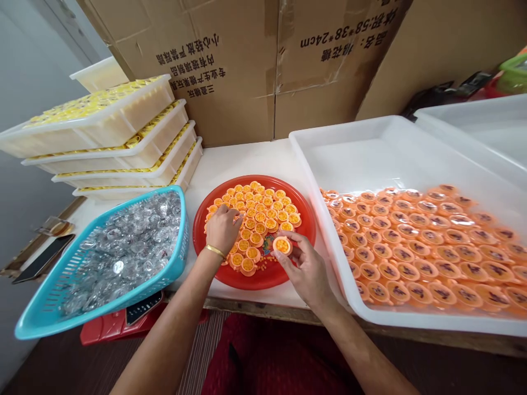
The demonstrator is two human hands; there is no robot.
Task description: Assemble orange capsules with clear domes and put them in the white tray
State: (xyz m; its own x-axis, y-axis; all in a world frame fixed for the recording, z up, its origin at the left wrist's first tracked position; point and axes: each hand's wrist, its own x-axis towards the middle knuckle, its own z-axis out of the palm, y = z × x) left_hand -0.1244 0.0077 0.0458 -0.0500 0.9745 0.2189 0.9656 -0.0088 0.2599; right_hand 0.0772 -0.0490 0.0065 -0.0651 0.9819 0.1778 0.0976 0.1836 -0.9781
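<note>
My right hand [307,266] pinches a small round orange plastic cup [282,246] between thumb and fingers, its open face filled with yellow-orange beads. Over the left part of a round red tray [255,281], my left hand [223,226] has its fingers curled together; what they hold, if anything, I cannot make out. Many similar bead-filled orange cups [260,217] cover the tray's middle. Loose beads [263,263] lie on its floor beside a patch of printed pattern, close to my right hand.
Left stands a blue basket [183,236] of clear plastic domes [135,241]. Behind it are stacked cream trays [123,123] of yellow pieces. A white bin [362,131] at right holds orange cups with dark figures [415,247]. Cardboard boxes [247,66] close off the back.
</note>
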